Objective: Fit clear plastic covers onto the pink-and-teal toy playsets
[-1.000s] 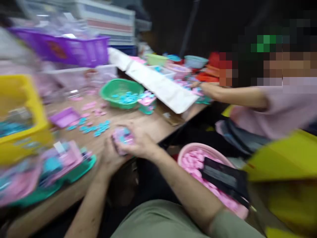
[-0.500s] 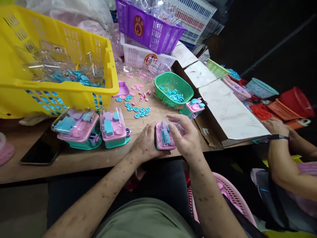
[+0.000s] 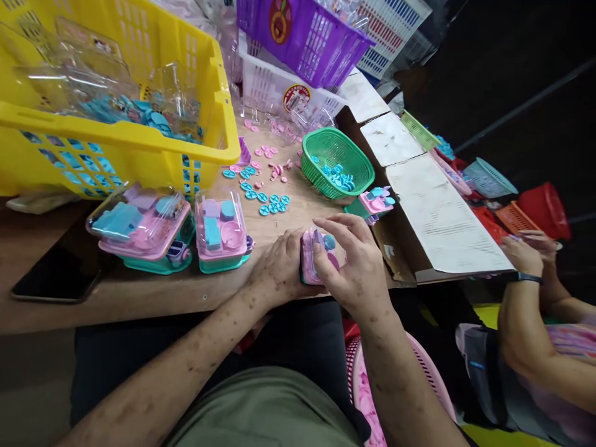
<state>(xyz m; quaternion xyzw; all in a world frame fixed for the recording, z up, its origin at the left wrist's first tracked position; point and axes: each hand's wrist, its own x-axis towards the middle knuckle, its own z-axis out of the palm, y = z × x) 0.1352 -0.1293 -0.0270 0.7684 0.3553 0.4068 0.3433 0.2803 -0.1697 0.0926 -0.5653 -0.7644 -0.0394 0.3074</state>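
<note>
At the table's front edge, my left hand is wrapped round the left side of a small pink-and-teal toy playset with purple and blue parts on top. My right hand closes over its top and right side, thumb bent across the front. The hands hide much of this playset. To the left stand two finished-looking playsets under clear covers, a narrow one and a wider one. Another playset sits beyond my right hand, against the cardboard.
A yellow crate with clear covers and blue pieces stands at left, a phone before it. Blue wheel-shaped pieces lie loose near a green basket. A cardboard box borders the right; a co-worker's arm is beyond.
My right thumb and fingers have shifted over the playset, covering more of its top. The camera view has turned slightly. The co-worker's hands have come up closer together.
</note>
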